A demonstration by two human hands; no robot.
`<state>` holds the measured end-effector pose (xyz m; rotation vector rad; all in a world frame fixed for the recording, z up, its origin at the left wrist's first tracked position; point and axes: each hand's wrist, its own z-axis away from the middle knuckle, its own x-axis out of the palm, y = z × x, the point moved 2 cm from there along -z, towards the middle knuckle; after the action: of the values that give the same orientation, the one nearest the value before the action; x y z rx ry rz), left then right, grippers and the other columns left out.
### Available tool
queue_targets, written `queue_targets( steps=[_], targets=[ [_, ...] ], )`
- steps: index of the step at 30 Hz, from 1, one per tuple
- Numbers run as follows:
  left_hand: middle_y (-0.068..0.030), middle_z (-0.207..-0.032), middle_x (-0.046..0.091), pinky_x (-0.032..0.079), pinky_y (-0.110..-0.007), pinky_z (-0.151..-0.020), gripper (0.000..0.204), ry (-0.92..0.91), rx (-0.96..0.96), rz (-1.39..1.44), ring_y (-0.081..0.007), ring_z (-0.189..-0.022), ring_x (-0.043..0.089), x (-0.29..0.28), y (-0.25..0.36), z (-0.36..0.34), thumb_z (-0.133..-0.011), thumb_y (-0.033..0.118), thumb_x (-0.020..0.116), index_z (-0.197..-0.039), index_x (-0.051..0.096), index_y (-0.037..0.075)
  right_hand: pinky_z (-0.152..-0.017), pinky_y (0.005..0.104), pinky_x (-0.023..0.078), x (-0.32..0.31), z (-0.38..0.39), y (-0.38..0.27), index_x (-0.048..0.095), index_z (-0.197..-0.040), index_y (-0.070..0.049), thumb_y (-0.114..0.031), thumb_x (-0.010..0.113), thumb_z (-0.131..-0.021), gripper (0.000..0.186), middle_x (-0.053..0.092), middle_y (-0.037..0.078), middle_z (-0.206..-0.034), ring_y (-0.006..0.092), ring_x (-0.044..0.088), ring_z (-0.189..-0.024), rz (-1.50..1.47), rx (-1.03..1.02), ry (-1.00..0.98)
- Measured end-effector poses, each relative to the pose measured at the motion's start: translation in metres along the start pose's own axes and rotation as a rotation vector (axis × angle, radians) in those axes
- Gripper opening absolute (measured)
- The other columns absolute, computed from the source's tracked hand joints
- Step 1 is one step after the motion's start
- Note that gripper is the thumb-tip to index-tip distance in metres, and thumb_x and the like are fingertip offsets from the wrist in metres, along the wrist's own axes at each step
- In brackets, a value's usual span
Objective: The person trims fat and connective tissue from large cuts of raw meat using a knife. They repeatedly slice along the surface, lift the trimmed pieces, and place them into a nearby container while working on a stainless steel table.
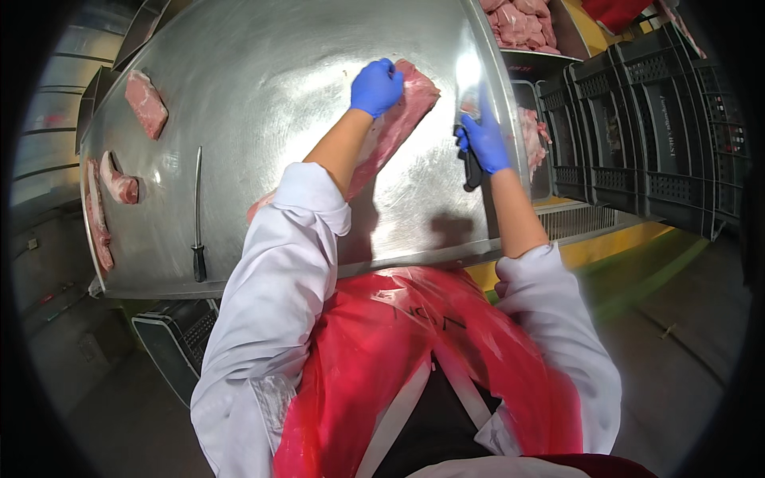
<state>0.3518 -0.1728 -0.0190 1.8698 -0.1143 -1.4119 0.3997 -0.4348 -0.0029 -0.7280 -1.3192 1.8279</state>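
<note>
A long slab of raw pink meat (402, 119) lies on the steel table (263, 88). My left hand (376, 86), in a blue glove, presses down on the slab's far end. Right of the slab, my right hand (484, 139), also in a blue glove, grips a knife (470, 119) by its black handle, with the blade pointing away from me over the table's right side. Part of the slab is hidden under my left forearm.
A sharpening steel (197, 215) with a black handle lies at the table's left. Other meat pieces (146, 103) sit along the left edge. Beyond the right edge are a bin of cut meat (522, 24) and stacked black crates (653, 119).
</note>
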Motion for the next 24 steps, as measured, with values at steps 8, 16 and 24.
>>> queue_targets(
  steps=[8,16,24],
  targets=[
    [-0.0139,-0.080,0.072,0.054,-0.035,-0.068,0.023,0.400,-0.077,0.253,-0.0213,-0.069,0.068,-0.051,-0.028,0.014,-0.092,0.024,0.068,-0.095,0.070,0.002,-0.091,0.0466,0.053,0.024,-0.089,-0.056,0.033,-0.158,-0.041,-0.046,0.048,-0.104,0.056,0.070,0.025,-0.104,0.0428,0.069,-0.095,1.039,-0.302,-0.435],
    [-0.0025,-0.082,0.069,0.050,-0.027,-0.065,0.013,0.497,-0.151,0.335,-0.0075,-0.072,0.059,-0.109,-0.077,0.098,-0.096,0.012,0.068,-0.098,0.067,0.000,-0.070,0.0337,0.055,-0.038,-0.067,-0.046,0.037,-0.159,-0.035,-0.020,0.054,-0.097,0.066,0.069,0.009,-0.081,0.0162,0.059,-0.062,0.843,-0.185,-0.697],
    [-0.0086,-0.079,0.069,0.051,-0.028,-0.063,0.021,0.423,-0.157,0.212,-0.0122,-0.067,0.062,-0.111,-0.046,0.111,-0.093,0.017,0.072,-0.101,0.067,-0.001,-0.060,0.0285,0.051,-0.124,0.088,-0.021,0.032,-0.162,-0.028,-0.010,0.056,-0.098,0.071,0.060,0.004,-0.071,0.0100,0.054,-0.057,0.573,0.181,-0.771]
  ],
)
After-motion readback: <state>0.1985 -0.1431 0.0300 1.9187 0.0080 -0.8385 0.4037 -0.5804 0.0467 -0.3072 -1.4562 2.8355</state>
